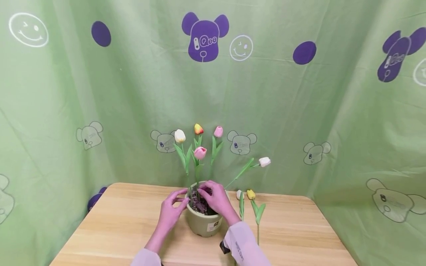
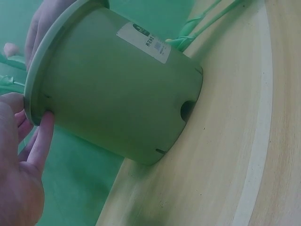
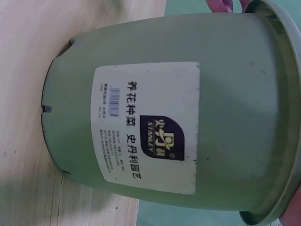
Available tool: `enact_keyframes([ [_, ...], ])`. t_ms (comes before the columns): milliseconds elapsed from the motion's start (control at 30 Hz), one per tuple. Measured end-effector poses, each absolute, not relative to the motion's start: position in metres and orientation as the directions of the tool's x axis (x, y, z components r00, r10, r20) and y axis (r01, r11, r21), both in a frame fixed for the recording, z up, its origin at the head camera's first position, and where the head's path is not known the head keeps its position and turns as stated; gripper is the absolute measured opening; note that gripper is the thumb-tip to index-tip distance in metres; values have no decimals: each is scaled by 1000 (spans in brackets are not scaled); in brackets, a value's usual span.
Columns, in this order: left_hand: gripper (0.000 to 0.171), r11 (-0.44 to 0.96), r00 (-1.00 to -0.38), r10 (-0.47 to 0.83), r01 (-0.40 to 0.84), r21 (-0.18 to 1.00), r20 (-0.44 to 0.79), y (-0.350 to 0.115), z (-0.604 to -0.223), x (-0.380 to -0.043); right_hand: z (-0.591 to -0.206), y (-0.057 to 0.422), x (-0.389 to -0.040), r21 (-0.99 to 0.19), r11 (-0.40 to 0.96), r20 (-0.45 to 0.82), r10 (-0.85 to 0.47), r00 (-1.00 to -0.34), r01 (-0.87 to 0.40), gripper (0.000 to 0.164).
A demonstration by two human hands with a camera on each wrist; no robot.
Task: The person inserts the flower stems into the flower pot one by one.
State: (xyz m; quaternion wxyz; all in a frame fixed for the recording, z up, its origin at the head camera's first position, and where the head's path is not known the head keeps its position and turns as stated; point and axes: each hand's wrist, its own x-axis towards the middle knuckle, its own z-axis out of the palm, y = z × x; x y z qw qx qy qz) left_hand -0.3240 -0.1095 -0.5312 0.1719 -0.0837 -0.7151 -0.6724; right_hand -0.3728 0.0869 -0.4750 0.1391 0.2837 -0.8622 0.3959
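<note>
Left hand (image 1: 171,211) and right hand (image 1: 215,196) at the flower pot (image 1: 197,224)

The green flower pot stands upright on the wooden table (image 1: 293,225), in front of the person, with dark soil (image 1: 199,207) inside. The left hand is partly curled at the left side, thumb and fingers gripping the rim. The right hand reaches over the rim above the soil, its fingers bent close to the stems; whether they hold a stem, I cannot tell.

4 tulips rise from the pot: 1 white (image 1: 179,136), 1 yellow and red (image 1: 198,129) and 2 pink, the front pink tulip (image 1: 200,153) lower than the rear pink tulip (image 1: 218,131). A pale tulip (image 1: 264,162) slants out to the right, its lower stem hidden behind the right hand.

Right of the pot, a white tulip (image 1: 240,195) and a yellow tulip (image 1: 251,194) lie on the table. A white label (image 3: 146,127) is stuck to the pot's wall. Behind hangs a green curtain (image 1: 146,92) printed with bear heads.
</note>
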Motion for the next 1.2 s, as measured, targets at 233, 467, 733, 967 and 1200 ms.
enact_keyframes([
  [233, 40, 90, -929, -113, 343, 935, 351, -110, -533, -326, -475, 88, -372, -616, 510, 484, -357, -799, -600, 14],
  [467, 41, 84, -930, -109, 344, 935, 352, -109, -532, -325, -476, 89, -372, -633, 499, 490, -335, -805, -592, 16],
  [733, 41, 86, -925, -113, 354, 931, 362, -109, -533, -325, -476, 88, -373, -667, 492, 496, -267, -826, -560, 17],
  [967, 43, 79, -930, -115, 343, 936, 350, -108, -532, -323, -472, 94, -367, -710, 448, 509, -207, -836, -543, 21],
  [1200, 43, 84, -930, -120, 338, 937, 347, -110, -531, -324, -461, 115, -353, -793, 349, 503, -88, -860, -500, 19],
])
